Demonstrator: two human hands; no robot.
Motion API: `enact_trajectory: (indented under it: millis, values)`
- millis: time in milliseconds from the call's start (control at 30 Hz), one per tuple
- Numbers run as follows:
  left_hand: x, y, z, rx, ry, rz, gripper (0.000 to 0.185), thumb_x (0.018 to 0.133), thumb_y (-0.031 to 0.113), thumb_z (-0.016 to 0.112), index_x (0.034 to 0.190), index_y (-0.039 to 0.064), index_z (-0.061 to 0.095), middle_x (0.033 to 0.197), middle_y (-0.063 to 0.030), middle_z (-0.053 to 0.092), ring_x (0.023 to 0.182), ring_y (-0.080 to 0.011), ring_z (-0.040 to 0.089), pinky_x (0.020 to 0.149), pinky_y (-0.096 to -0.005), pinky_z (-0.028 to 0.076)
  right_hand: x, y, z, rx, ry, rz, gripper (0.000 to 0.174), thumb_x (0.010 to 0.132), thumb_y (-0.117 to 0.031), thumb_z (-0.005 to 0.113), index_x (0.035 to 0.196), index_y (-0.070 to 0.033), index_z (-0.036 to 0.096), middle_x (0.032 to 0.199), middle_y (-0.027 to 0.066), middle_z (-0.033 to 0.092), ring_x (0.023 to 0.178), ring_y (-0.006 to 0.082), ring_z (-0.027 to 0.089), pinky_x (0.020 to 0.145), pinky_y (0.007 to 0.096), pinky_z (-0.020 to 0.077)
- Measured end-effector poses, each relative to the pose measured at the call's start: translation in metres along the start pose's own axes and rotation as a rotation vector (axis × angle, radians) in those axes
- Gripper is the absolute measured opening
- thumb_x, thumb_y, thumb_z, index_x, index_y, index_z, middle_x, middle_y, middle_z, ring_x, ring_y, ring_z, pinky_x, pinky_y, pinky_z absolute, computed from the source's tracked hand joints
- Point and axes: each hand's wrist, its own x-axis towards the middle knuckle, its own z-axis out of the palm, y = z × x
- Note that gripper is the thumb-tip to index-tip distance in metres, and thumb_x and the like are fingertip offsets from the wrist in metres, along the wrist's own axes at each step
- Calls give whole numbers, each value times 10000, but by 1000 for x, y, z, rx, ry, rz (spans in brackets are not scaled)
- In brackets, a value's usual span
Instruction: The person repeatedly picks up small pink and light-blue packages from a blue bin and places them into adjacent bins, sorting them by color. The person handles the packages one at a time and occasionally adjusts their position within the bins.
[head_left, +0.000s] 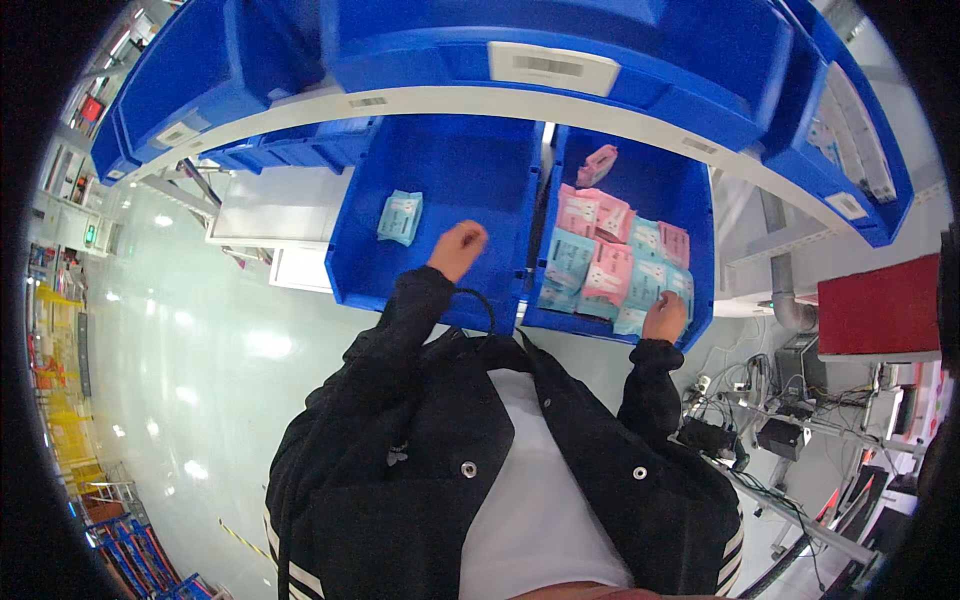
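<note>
My left hand (459, 251) is above the left blue plastic bin (480, 180), slightly blurred, fingers curled in with nothing visible in them. To its left, a single light-blue soft pack (400, 218) with a white rabbit print sits in that bin. My right hand (665, 316) is at the front right corner of the right blue bin (652, 169), touching the light-blue packs (649, 283); whether its fingers grip one is unclear. Beside these are pink packs (607, 270) with the same print, several in all. One pink pack (598, 166) stands apart towards the back.
A pale shelf rail (442, 101) crosses above both bins, and a row of blue bins (555, 34) with labels overhangs from the upper level. At the left is a white shelf surface (281, 202). Cables and black boxes (781, 437) lie low at the right, below a red panel (877, 307).
</note>
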Motion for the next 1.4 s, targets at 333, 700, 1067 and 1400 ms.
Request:
enact_trajectory:
  millis: [333, 700, 1067, 1400]
  values:
    - [-23, -175, -119, 618, 136, -354, 329, 753, 90, 538, 1054, -32, 486, 1011, -226, 524, 954, -356, 516, 807, -396, 434, -47, -247, 8, 592, -134, -404, 163, 708, 30, 515, 860, -12, 554, 856, 155, 559, 810, 325, 537, 716, 384, 430]
    - [25, -233, -111, 718, 74, -348, 645, 804, 331, 548, 1359, 205, 243, 1409, -204, 112, 1254, -413, 206, 1009, -469, 241, -119, -358, 47, 592, -637, -576, 117, 773, -52, 493, 868, -13, 550, 808, 149, 538, 792, 327, 524, 704, 389, 419]
    - [20, -211, -96, 774, -22, -493, 561, 789, 294, 549, 1312, 224, 358, 1396, -206, 159, 1220, -410, 257, 979, -492, 265, -111, -354, 131, 751, -795, -316, 139, 779, -54, 512, 890, -25, 590, 897, 132, 593, 846, 267, 563, 751, 350, 439]
    - [-16, -199, -87, 455, -243, -372, 651, 650, 216, 681, 1242, 140, 422, 1147, -189, 349, 972, -416, 449, 820, -460, 424, -126, -337, 266, 302, -963, 29, 606, 652, -340, 660, 1090, 45, 493, 1033, 215, 562, 973, 323, 545, 820, 383, 437]
